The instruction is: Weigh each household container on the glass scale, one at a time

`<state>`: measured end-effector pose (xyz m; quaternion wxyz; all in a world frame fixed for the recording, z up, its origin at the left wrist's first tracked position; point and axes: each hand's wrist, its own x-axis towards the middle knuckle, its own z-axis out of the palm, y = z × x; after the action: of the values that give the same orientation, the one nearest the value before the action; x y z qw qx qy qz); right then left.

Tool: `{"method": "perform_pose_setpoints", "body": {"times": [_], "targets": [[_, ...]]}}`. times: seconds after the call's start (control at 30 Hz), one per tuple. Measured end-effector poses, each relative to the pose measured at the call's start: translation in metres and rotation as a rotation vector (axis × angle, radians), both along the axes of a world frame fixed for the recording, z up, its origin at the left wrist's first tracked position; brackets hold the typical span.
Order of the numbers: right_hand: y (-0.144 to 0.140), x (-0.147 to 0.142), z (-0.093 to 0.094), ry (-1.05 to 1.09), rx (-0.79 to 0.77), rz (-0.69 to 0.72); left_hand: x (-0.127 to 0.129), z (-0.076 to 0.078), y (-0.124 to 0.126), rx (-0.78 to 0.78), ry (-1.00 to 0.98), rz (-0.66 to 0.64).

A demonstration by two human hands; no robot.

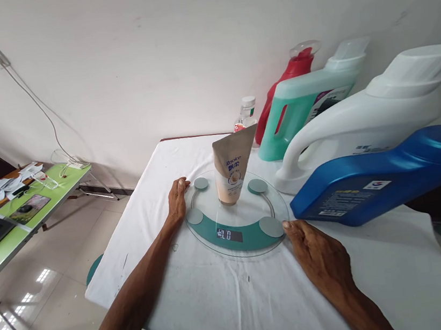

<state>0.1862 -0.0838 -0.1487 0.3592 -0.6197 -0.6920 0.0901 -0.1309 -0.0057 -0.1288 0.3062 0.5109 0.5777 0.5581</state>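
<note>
A round glass bathroom scale (231, 245) with a green band and several grey-green pads lies on the white-covered table. Its small display (229, 234) is lit, with characters partly legible. A beige Rejoice tube (229, 172) stands upright on its cap on the glass, slightly left of the scale's middle. My left hand (177, 199) is closed at the left rim of the scale, fingers bunched against the edge. At the right rim, my right hand (317, 252) is curled, with a fingertip on the glass edge beside a pad; its other fingers are partly hidden.
Along the right stand a blue bottle (369, 180), a white jug (361, 119), a green jug (290, 110) and a red bottle (291, 71). Behind the tube is a small clear bottle (248, 110). A green table (55, 189) with papers and a laptop stands left.
</note>
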Motion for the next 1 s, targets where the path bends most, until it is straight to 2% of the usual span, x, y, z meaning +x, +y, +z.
{"method": "perform_pose_setpoints", "body": {"times": [1.0], "targets": [[-0.0005, 0.0023, -0.0049, -0.002, 0.003, -0.003, -0.0007, -0.0003, 0.0008, -0.007, 0.055, 0.009]]}}
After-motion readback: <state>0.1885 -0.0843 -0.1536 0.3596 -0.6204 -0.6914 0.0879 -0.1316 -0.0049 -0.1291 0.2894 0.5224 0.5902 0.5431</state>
